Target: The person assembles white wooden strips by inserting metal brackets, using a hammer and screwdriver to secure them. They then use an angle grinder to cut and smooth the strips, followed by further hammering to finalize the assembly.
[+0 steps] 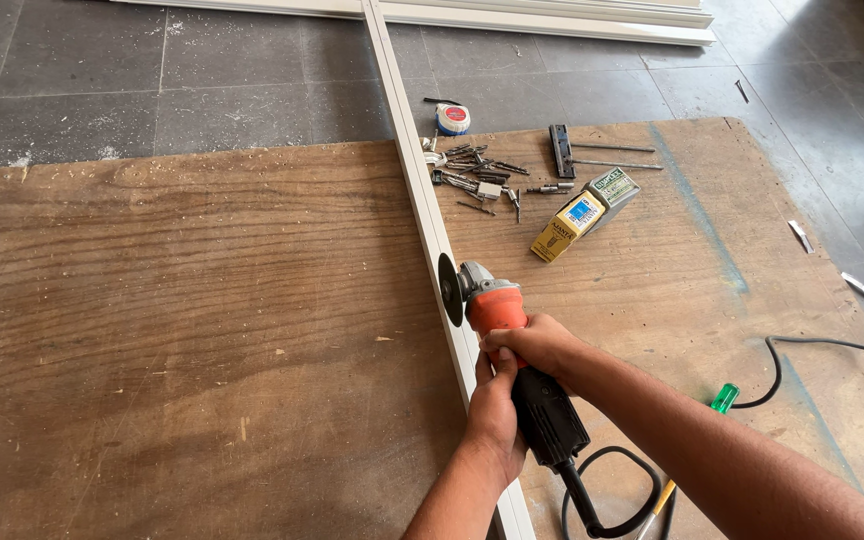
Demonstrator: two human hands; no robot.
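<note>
Orange angle grinder [497, 305] is clenched by both hands' fingers [512, 345], its disc against the white rail [422, 190]; small boxes [582, 215] lie closed.

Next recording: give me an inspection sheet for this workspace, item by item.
Surface: worn plywood board, scratched, lying on grey tiled floor.
Job's things: orange angle grinder, disc at the white metal strip.
Clutter: loose screws and bits, tape measure, two small boxes, green-handled screwdriver.
Grippers: left hand and right hand both grip the grinder.
Cables: black cord looped on the board.
Surroundings: white frame lengths on the floor.
</note>
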